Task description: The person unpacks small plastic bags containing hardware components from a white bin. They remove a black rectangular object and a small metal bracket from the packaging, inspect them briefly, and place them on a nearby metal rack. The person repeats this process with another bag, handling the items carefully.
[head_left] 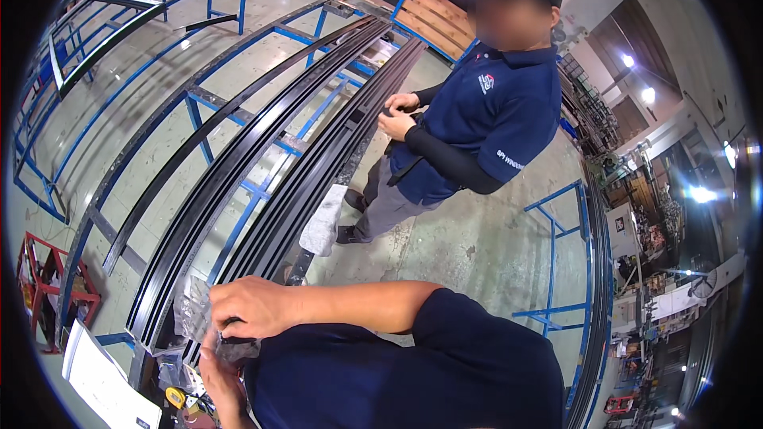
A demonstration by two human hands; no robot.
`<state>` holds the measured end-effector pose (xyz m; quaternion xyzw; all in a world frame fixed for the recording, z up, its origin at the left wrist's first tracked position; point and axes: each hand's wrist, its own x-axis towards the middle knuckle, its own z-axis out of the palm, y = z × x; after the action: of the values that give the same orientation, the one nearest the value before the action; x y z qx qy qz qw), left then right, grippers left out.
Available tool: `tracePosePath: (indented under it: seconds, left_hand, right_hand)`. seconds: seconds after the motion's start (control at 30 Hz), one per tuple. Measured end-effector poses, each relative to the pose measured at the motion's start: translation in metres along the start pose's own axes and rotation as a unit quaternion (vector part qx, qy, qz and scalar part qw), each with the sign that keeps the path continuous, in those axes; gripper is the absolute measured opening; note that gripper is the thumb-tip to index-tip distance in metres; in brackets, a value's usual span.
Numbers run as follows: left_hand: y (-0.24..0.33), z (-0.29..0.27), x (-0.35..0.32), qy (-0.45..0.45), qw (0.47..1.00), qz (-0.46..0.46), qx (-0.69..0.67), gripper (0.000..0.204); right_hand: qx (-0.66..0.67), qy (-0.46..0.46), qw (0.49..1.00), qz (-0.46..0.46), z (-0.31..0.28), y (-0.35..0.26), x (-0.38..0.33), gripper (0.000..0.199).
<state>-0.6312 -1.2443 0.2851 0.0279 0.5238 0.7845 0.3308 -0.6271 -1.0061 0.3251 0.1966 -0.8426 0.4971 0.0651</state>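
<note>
Long black metal profiles lie side by side on a blue steel rack, running from the near left to the far middle. At their near end my right hand curls over a small black piece and presses it against the profile end. My left hand grips the same piece from below. Crumpled clear plastic wrap hangs around the profile end just left of my hands. A co-worker in a dark blue shirt stands to the right of the rack, with both hands on a black profile.
A red stand sits on the floor at the left, with a white sheet and a yellow tape measure near my hands. A grey cloth hangs off the rack. Another blue frame stands at the right, and more racks at the far left.
</note>
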Motion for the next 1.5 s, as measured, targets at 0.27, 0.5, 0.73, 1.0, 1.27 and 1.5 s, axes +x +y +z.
tracePosePath:
  seconds: [0.27, 0.5, 0.73, 1.0, 1.27, 1.5]
  left_hand:
    - [0.007, 0.010, 0.001, 0.099, 0.995, -0.018, 0.010, 0.039]
    - [-0.004, -0.012, -0.007, 0.094, 0.991, -0.049, 0.087, 0.017]
    - [-0.022, 0.002, -0.014, 0.108, 0.964, 0.043, 0.238, 0.025]
    - [-0.043, 0.002, -0.016, 0.123, 0.963, 0.064, 0.229, 0.025]
    - [-0.039, 0.003, -0.016, 0.135, 0.962, 0.079, 0.223, 0.028]
    - [-0.036, 0.011, -0.024, 0.214, 0.954, -0.008, 0.208, 0.018]
  right_hand:
    - [-0.161, -0.009, 0.981, -0.105, 0.033, -0.001, 0.004, 0.009]
    - [-0.212, 0.004, 0.967, -0.142, 0.061, -0.005, -0.011, 0.010]
    - [-0.117, -0.047, 0.988, -0.093, 0.064, 0.000, -0.023, 0.007]
    - [0.030, -0.132, 0.990, -0.026, 0.052, 0.002, -0.035, 0.016]
    - [-0.125, -0.065, 0.988, -0.062, 0.047, -0.006, -0.034, 0.016]
    - [-0.275, -0.124, 0.952, -0.044, 0.046, -0.028, -0.015, 0.016]
